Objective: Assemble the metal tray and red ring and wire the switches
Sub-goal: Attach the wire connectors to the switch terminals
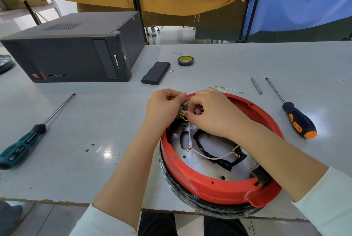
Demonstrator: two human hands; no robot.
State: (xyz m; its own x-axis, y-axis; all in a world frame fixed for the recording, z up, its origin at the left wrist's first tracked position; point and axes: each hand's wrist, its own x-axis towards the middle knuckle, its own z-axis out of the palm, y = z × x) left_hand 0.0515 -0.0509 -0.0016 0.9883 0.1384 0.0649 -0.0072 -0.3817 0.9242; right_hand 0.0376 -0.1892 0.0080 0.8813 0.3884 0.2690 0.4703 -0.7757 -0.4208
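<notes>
Table: your grey worktable [247, 60] carries everything; the assembly sits at its near edge, partly overhanging toward you.
Computer case: a dark tower [72, 48] lies on its side at the far left, well apart from the work.
Red ring: the red ring [209, 188] already sits on the metal tray [207, 169], so judge the seating step done; whether it is screwed down you cannot tell from here.
Black frame: a black frame piece [219, 159] lies loose-looking in the tray's middle.
Screwdrivers: a green-handled one [21, 146] lies to your left, an orange-and-black one [297, 117] to your right, both untouched.
Left hand: your left hand [163, 108] has its fingers curled against the ring's far-left rim, steadying the switch [183, 110] there.
Right hand: your right hand [211, 113] pinches narrowly at the white wire [190, 136] where it meets the switch's brass terminals.
Near switch: a second black switch [261, 174] sits at the ring's near-right gap, no wire visibly on it.
Wire ends: two ring terminals lie free on the tray, so that wiring is unfinished.
Spare wires: short white leads [231, 89] wait just beyond the ring.
Small items: a tape roll [185, 61], a black box [155, 73], a driver bit [256, 88].
Progress: roughly midway; most connections remain.
</notes>
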